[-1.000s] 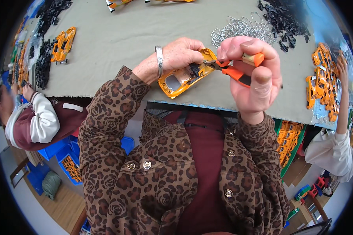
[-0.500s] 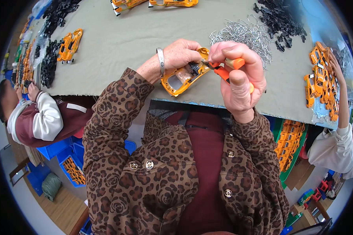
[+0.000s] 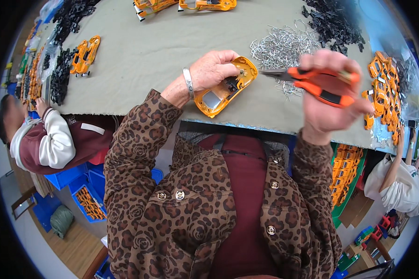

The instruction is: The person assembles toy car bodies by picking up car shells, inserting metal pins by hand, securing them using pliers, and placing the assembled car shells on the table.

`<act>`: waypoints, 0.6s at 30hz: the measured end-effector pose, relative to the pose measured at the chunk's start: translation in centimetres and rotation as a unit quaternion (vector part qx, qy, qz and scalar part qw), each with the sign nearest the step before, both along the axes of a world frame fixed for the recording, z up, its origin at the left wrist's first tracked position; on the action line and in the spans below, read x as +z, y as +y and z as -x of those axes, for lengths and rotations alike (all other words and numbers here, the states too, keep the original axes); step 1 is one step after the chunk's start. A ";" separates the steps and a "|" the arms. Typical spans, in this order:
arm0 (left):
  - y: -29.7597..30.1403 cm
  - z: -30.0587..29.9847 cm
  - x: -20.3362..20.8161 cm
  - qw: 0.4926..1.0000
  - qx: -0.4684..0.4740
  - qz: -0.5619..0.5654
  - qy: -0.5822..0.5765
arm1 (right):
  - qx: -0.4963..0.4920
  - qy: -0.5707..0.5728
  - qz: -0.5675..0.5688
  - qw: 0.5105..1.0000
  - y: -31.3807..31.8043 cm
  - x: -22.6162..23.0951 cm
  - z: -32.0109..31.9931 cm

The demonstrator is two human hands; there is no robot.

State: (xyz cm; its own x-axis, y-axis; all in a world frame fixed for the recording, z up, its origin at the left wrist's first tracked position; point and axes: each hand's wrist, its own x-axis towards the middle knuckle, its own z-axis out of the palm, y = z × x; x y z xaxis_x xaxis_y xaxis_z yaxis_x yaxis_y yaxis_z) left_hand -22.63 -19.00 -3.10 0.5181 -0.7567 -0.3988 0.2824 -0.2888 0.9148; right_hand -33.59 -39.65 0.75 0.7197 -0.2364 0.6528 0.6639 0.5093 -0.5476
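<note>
My left hand (image 3: 214, 69) grips an orange toy car body (image 3: 225, 90) over the table's near edge, its hollow inside turned up. A small black part (image 3: 231, 83) sits in the shell, and a bit of metal shows close to my fingertips. To the right, my right hand (image 3: 333, 100), smeared a little by motion, is wrapped round orange-handled needle-nose pliers (image 3: 323, 87). Their dark jaws point left toward the shell and stand apart from it. Behind the pliers lies a pile of bent silver wire pieces (image 3: 279, 46).
Black plastic parts (image 3: 333, 23) are heaped at the far right, with more (image 3: 60, 76) at the left. Orange car bodies (image 3: 384, 88) cluster on the right, and one car (image 3: 85, 56) stands at left. Co-workers (image 3: 46, 135) sit on both sides. A green-edged crate (image 3: 347, 172) of car bodies stands below the table.
My right hand has drawn the pliers away from the shell to the right, and their handles have spread. My left hand still holds the car body in nearly the same place.
</note>
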 end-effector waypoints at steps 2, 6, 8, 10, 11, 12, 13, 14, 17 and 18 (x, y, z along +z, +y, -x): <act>0.2 0.4 0.1 1.000 0.013 -0.003 -0.012 | -0.110 0.024 0.051 0.992 -2.2 0.4 2.2; 0.7 0.5 0.3 0.998 0.040 -0.001 -0.039 | -0.375 0.121 0.371 0.841 -6.6 -0.6 6.1; 0.8 0.4 0.4 0.998 0.026 -0.009 -0.052 | -0.423 0.094 0.562 0.705 -8.1 -1.0 6.8; 0.8 0.5 0.4 0.995 0.024 -0.018 -0.100 | -0.431 0.119 0.599 0.664 -8.4 -2.8 7.5; 1.0 0.5 0.4 0.994 0.026 -0.020 -0.100 | -0.420 0.139 0.633 0.635 -8.4 -3.6 7.6; 1.2 0.6 0.3 0.992 0.031 -0.019 -0.121 | -0.408 0.158 0.666 0.604 -8.5 -4.2 7.6; 1.3 0.6 0.3 0.989 0.036 -0.019 -0.141 | -0.407 0.158 0.665 0.606 -8.5 -4.5 7.7; 1.4 0.8 0.5 0.989 0.037 -0.022 -0.141 | -0.413 0.146 0.672 0.597 -8.2 -4.7 7.7; 1.4 1.2 1.1 0.990 0.050 -0.021 -0.129 | -0.427 0.139 0.669 0.592 -8.0 -5.0 7.5; 1.4 1.2 1.1 0.989 0.061 -0.018 -0.133 | -0.437 0.143 0.662 0.593 -8.0 -5.0 7.4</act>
